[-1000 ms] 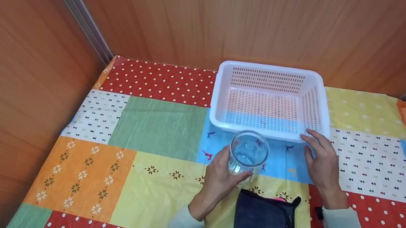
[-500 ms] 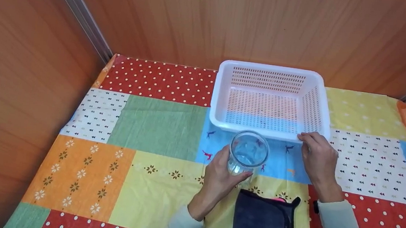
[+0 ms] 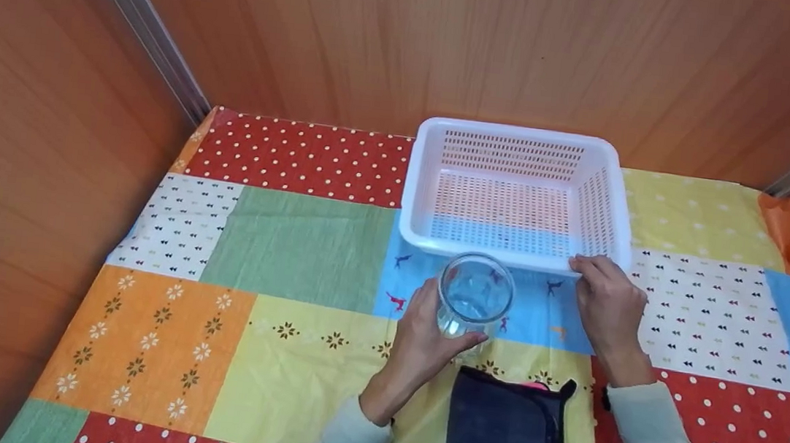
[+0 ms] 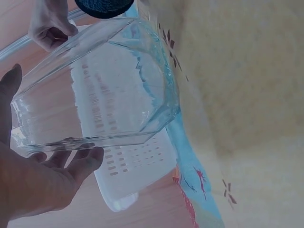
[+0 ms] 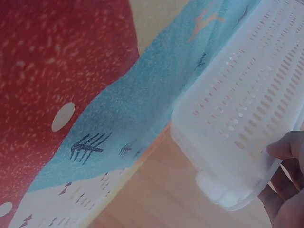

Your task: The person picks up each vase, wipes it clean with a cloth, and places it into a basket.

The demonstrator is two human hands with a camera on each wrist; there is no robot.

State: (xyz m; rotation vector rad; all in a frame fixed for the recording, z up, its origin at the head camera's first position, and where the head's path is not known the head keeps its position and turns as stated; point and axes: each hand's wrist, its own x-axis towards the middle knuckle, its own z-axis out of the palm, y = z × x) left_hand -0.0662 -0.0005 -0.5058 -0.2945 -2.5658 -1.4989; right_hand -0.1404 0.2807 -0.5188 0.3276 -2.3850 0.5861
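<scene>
A clear glass with a round rim and faceted sides stands in front of the basket. My left hand grips it from the left, thumb on the near side; the left wrist view shows fingers along one wall of the glass. The white perforated plastic basket has nothing in it. At its front right corner my right hand pinches the rim. In the right wrist view the thumb of that hand lies on the basket's outer side.
Near the front edge of the view lies a dark cloth-like pouch, with a bit of pink showing at its top. Wooden panels rise behind and to the left. A patchwork tablecloth covers the table.
My right hand has moved slightly left along the basket's front rim and its fingers have closed on it. The left hand still holds the glass in place. The view has shifted a little.
</scene>
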